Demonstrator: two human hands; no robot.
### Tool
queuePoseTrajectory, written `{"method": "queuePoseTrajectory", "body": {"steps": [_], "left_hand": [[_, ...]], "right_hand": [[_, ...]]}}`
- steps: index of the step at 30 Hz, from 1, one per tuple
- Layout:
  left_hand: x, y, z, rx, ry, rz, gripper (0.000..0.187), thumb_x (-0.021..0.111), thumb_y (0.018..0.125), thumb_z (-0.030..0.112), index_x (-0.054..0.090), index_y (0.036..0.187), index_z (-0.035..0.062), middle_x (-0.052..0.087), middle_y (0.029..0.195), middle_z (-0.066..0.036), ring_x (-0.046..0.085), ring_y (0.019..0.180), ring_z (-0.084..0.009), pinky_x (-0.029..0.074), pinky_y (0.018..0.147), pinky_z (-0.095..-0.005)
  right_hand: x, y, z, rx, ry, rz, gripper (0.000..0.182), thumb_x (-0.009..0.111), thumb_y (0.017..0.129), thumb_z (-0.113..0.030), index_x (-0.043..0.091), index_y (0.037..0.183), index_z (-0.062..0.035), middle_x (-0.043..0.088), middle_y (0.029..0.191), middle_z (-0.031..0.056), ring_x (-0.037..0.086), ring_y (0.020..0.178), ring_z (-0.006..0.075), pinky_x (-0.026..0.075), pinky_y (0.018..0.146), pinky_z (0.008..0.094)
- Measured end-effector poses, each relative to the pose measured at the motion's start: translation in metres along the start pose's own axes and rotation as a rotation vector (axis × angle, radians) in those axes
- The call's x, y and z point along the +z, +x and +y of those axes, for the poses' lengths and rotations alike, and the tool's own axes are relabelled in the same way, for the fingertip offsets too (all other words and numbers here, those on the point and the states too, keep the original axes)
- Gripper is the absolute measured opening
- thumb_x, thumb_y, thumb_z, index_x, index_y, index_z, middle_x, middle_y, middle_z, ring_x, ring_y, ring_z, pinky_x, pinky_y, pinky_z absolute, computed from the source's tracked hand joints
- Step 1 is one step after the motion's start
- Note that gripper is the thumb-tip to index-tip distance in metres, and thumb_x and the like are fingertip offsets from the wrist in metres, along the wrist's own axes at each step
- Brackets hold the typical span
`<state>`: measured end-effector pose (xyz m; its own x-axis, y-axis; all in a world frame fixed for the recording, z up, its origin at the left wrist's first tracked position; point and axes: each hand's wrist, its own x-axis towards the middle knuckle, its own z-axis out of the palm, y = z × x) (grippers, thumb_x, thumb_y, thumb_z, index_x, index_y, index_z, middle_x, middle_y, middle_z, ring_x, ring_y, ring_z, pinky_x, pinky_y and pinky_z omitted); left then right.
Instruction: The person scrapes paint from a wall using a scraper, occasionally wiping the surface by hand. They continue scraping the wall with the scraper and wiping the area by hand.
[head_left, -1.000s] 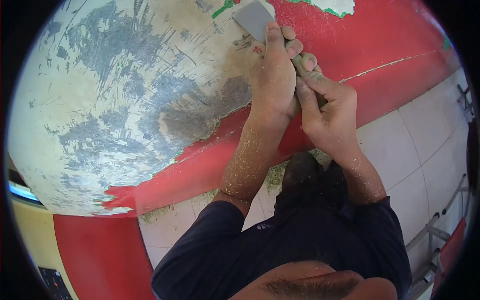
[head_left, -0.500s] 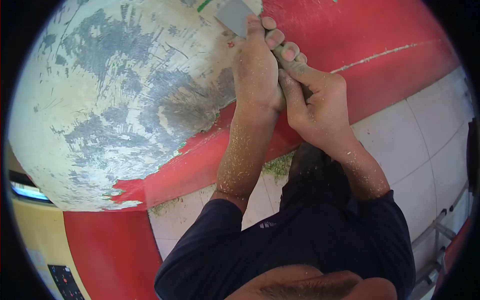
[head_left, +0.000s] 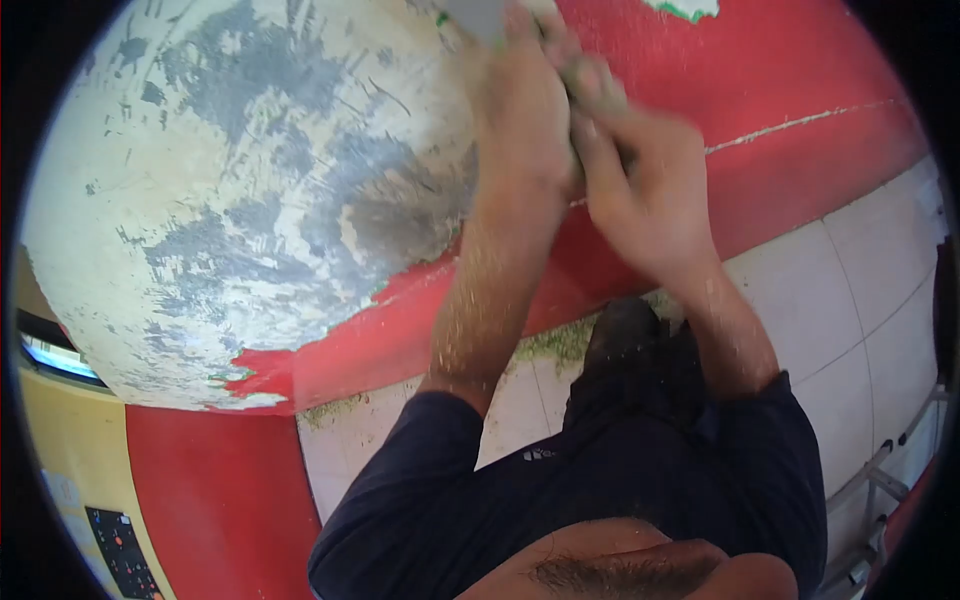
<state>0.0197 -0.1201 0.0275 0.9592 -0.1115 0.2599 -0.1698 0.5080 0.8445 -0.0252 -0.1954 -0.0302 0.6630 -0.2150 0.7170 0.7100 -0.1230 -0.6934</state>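
Observation:
A scraper's grey flat blade shows at the top of the head view, lying against the wall where bare plaster meets red paint. My left hand is closed round the scraper just behind the blade, its fingers slightly smeared by motion. Gripping the handle's lower end is my right hand, close against the left one. The handle itself is mostly hidden by both hands. Pale flakes of dust cling to both forearms. To the left, the wall's scraped patch is white and grey, with a ragged red and green edge.
Red paint covers the wall to the right, with a small white bare spot at the top. Scrapings lie on the tiled floor at the wall's foot. A metal ladder stands at the lower right.
Both hands and the scraper have moved up and slightly right in the view. The view itself has shifted a little, and a white bare spot now shows more fully at the top right.

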Motion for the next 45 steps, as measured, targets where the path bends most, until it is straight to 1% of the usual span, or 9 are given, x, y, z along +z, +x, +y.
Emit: {"method": "queuePoseTrajectory", "body": {"steps": [3, 7, 10, 16, 19, 26, 27, 33, 45], "left_hand": [[0.009, -0.023, -0.013, -0.125, -0.049, 0.203, 0.029, 0.038, 0.101, 0.027, 0.042, 0.076, 0.0121, 0.036, 0.059, 0.002, 0.040, 0.051, -0.0133, 0.040, 0.054, -0.0312], [0.007, 0.012, 0.001, -0.029, -0.001, -0.050, 0.031, 0.038, 0.102, 0.036, 0.043, 0.087, 0.0092, 0.038, 0.068, -0.002, 0.045, 0.055, -0.0171, 0.045, 0.054, -0.0379], [0.010, -0.023, -0.011, -0.196, -0.119, 0.077, 0.033, 0.039, 0.100, 0.028, 0.042, 0.072, 0.0113, 0.039, 0.058, 0.001, 0.041, 0.050, -0.0146, 0.042, 0.053, -0.0342], [0.008, -0.004, -0.017, -0.146, -0.205, -0.019, 0.033, 0.037, 0.101, 0.039, 0.042, 0.090, 0.0082, 0.038, 0.068, -0.001, 0.046, 0.055, -0.0174, 0.044, 0.054, -0.0368], [0.002, -0.018, -0.023, -0.245, -0.160, 0.038, 0.035, 0.038, 0.101, 0.041, 0.042, 0.089, 0.0085, 0.039, 0.067, -0.002, 0.046, 0.055, -0.0174, 0.044, 0.054, -0.0366], [-0.001, 0.010, -0.003, 0.037, 0.122, -0.162, 0.038, 0.039, 0.101, 0.040, 0.042, 0.081, 0.0071, 0.041, 0.066, -0.002, 0.046, 0.052, -0.0174, 0.044, 0.051, -0.0351], [-0.002, -0.006, -0.013, -0.134, -0.039, -0.045, 0.037, 0.039, 0.101, 0.036, 0.042, 0.080, 0.0054, 0.042, 0.066, -0.004, 0.046, 0.051, -0.0179, 0.043, 0.049, -0.0340], [0.012, 0.008, -0.008, -0.030, -0.020, -0.022, 0.031, 0.040, 0.101, 0.031, 0.045, 0.085, 0.0044, 0.042, 0.067, -0.005, 0.047, 0.052, -0.0185, 0.043, 0.049, -0.0342], [0.011, -0.018, -0.020, -0.186, -0.055, 0.044, 0.029, 0.039, 0.102, 0.034, 0.044, 0.084, 0.0106, 0.038, 0.065, 0.002, 0.041, 0.055, -0.0149, 0.041, 0.054, -0.0315]], "right_hand": [[-0.007, -0.018, 0.022, -0.048, -0.024, -0.022, 0.016, 0.056, 0.084, -0.004, 0.067, 0.095, 0.0006, 0.057, 0.070, 0.0238, 0.061, 0.059, 0.0358, 0.048, 0.055, 0.0339], [-0.004, 0.002, 0.006, -0.088, -0.034, 0.045, 0.018, 0.056, 0.083, 0.001, 0.066, 0.097, 0.0010, 0.057, 0.069, 0.0246, 0.063, 0.061, 0.0344, 0.048, 0.056, 0.0335], [-0.008, -0.010, 0.002, -0.101, -0.037, 0.051, 0.019, 0.056, 0.083, 0.001, 0.066, 0.099, 0.0016, 0.057, 0.070, 0.0249, 0.064, 0.062, 0.0340, 0.048, 0.057, 0.0333], [-0.016, -0.008, 0.008, -0.032, -0.035, 0.014, 0.019, 0.056, 0.083, 0.000, 0.066, 0.100, 0.0016, 0.058, 0.073, 0.0254, 0.064, 0.064, 0.0347, 0.048, 0.058, 0.0326], [-0.012, -0.017, 0.012, -0.062, -0.007, 0.041, 0.019, 0.056, 0.083, -0.001, 0.066, 0.100, 0.0015, 0.058, 0.073, 0.0251, 0.063, 0.064, 0.0364, 0.048, 0.057, 0.0332], [-0.007, 0.010, -0.002, -0.104, -0.180, 0.034, 0.021, 0.056, 0.081, -0.003, 0.067, 0.099, -0.0002, 0.059, 0.076, 0.0249, 0.063, 0.066, 0.0379, 0.050, 0.060, 0.0334], [-0.007, -0.005, 0.002, -0.125, -0.077, 0.059, 0.020, 0.056, 0.082, -0.003, 0.067, 0.098, 0.0017, 0.058, 0.075, 0.0263, 0.062, 0.065, 0.0386, 0.049, 0.059, 0.0331], [-0.014, 0.009, -0.006, 0.063, -0.007, -0.012, 0.021, 0.053, 0.085, 0.000, 0.066, 0.102, 0.0028, 0.059, 0.078, 0.0277, 0.068, 0.070, 0.0313, 0.051, 0.065, 0.0321], [-0.013, -0.009, 0.013, -0.061, -0.061, 0.048, 0.018, 0.055, 0.086, -0.001, 0.066, 0.099, 0.0038, 0.058, 0.074, 0.0268, 0.061, 0.057, 0.0207, 0.048, 0.058, 0.0314]]}}
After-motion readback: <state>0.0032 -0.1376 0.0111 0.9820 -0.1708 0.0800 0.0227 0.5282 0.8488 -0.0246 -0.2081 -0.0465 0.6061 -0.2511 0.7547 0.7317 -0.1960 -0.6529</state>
